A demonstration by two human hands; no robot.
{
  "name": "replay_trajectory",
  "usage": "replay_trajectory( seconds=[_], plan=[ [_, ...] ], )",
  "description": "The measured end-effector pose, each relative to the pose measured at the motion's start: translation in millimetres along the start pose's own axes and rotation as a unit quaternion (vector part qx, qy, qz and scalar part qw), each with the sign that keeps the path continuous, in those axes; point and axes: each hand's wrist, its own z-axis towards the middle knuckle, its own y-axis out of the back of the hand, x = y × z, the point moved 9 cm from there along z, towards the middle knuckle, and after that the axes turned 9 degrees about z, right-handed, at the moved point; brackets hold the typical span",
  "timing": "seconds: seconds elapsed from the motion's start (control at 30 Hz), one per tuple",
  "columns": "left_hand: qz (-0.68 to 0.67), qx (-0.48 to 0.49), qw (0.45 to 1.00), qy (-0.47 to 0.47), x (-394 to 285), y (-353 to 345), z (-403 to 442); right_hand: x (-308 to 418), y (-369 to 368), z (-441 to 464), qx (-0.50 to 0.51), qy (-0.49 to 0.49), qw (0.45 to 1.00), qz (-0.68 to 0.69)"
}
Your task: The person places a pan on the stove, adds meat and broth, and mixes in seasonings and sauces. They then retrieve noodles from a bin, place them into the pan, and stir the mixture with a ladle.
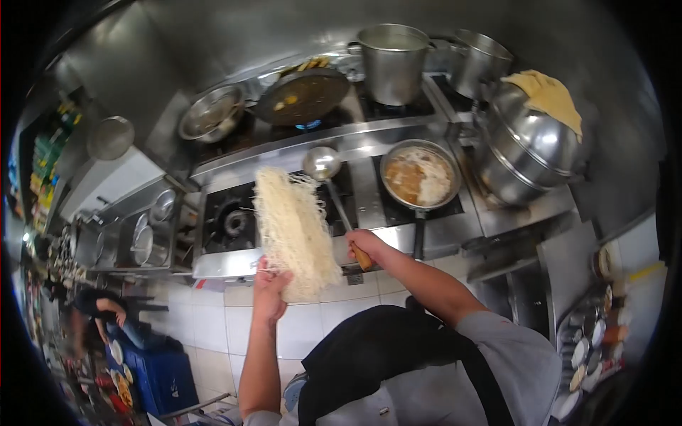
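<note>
My left hand [272,287] grips the near left edge of a block of dried thin noodles [291,234], which hangs over the front of the stove. My right hand [366,247] is closed around the wooden handle of a ladle [322,164]. The ladle's bowl is just beyond the noodles, above the front burners. To its right, a frying pan [420,175] holds brown liquid with a whitish mass in it. That pan's dark handle points toward me, apart from my right hand.
Behind stand a dark wok [302,97] over a blue flame, a steel bowl [212,113] and tall pots [395,65]. A large steamer [526,145] with a yellow cloth [545,99] is at right. Left are sinks [145,241], a blue bin [158,380] and another person [106,312].
</note>
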Motion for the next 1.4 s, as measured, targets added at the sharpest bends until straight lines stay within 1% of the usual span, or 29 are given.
replay_trajectory(
  seconds=[0.03, 0.1, 0.13, 0.2, 0.23, 0.27, 0.3, 0.33, 0.4, 0.43, 0.5, 0.57, 0.6, 0.67, 0.7, 0.73, 0.77, 0.8, 0.83, 0.9, 0.93, 1.0, 1.03, 1.07, 1.13, 1.2, 1.27, 1.37, 1.4],
  plan=[
    [0.001, 0.012, 1.000, -0.007, -1, -12, 7, 13, 21, -20, -0.015, 0.003, 1.000, 0.007],
    [0.016, 0.031, 0.999, -0.018, -4, -35, 19, 44, 28, -77, 0.043, 0.012, 0.999, -0.007],
    [0.015, 0.038, 0.999, -0.014, -6, -51, 27, 63, 35, -104, 0.036, 0.016, 0.999, -0.004],
    [0.040, 0.063, 0.997, -0.002, -7, -86, 43, 105, 74, -153, -0.042, 0.067, 0.992, -0.100],
    [0.037, 0.074, 0.997, -0.005, -6, -106, 53, 119, 115, -153, -0.068, 0.142, 0.970, -0.183],
    [0.036, 0.078, 0.996, -0.004, -1, -124, 66, 140, 141, -171, -0.108, 0.192, 0.944, -0.246],
    [0.029, 0.100, 0.994, 0.017, 11, -143, 81, 160, 168, -190, -0.154, 0.236, 0.909, -0.308],
    [0.022, 0.122, 0.992, 0.038, 24, -163, 97, 195, 174, -231, -0.214, 0.255, 0.876, -0.350],
    [0.008, 0.154, 0.985, 0.070, 56, -203, 131, 222, 208, -274, -0.228, 0.207, 0.909, -0.282],
    [0.002, 0.180, 0.979, 0.095, 73, -227, 146, 234, 218, -293, -0.230, 0.207, 0.909, -0.281],
    [-0.006, 0.205, 0.971, 0.123, 111, -263, 185, 256, 237, -327, -0.276, 0.223, 0.877, -0.324],
    [0.012, 0.267, 0.945, 0.189, 166, -291, 221, 258, 254, -339, -0.276, 0.216, 0.881, -0.317],
    [0.012, 0.265, 0.945, 0.190, 180, -300, 235, 259, 261, -342, -0.274, 0.214, 0.884, -0.312],
    [0.218, 0.180, 0.930, 0.236, 210, -293, 258, 254, 277, -338, -0.269, 0.217, 0.876, -0.337],
    [0.399, 0.133, 0.887, 0.192, 207, -285, 270, 252, 282, -337, -0.265, 0.219, 0.867, -0.360],
    [0.398, 0.131, 0.887, 0.196, 212, -284, 269, 248, 289, -337, -0.263, 0.214, 0.869, -0.361],
    [0.537, 0.100, 0.835, 0.072, 188, -286, 267, 244, 284, -340, -0.265, 0.192, 0.872, -0.364],
    [0.657, 0.067, 0.749, -0.056, 163, -294, 260, 239, 284, -340, -0.266, 0.170, 0.876, -0.365],
    [0.660, 0.069, 0.746, -0.051, 158, -291, 252, 235, 291, -337, -0.270, 0.161, 0.856, -0.410],
    [0.650, 0.095, 0.723, -0.216, 126, -303, 225, 228, 290, -340, -0.276, 0.147, 0.851, -0.422],
    [0.653, 0.095, 0.720, -0.212, 118, -298, 216, 227, 287, -341, -0.282, 0.138, 0.842, -0.439],
    [0.701, 0.239, 0.571, -0.354, 109, -325, 172, 225, 281, -343, -0.279, 0.121, 0.833, -0.462],
    [0.729, 0.284, 0.522, -0.340, 113, -332, 158, 225, 279, -344, -0.279, 0.108, 0.820, -0.488],
    [0.729, 0.285, 0.523, -0.339, 119, -334, 156, 225, 277, -343, -0.279, 0.106, 0.820, -0.488],
    [0.758, 0.335, 0.427, -0.361, 148, -340, 149, 224, 274, -343, -0.278, 0.096, 0.808, -0.510],
    [0.758, 0.347, 0.422, -0.356, 166, -340, 162, 228, 267, -344, -0.274, 0.087, 0.805, -0.519],
    [0.752, 0.344, 0.406, -0.389, 183, -341, 174, 230, 262, -345, -0.274, 0.078, 0.799, -0.529],
    [0.726, 0.360, 0.431, -0.397, 197, -341, 195, 223, 258, -338, -0.254, 0.074, 0.786, -0.559],
    [0.724, 0.363, 0.432, -0.397, 193, -344, 196, 214, 261, -330, -0.236, 0.076, 0.753, -0.609]
  ],
)
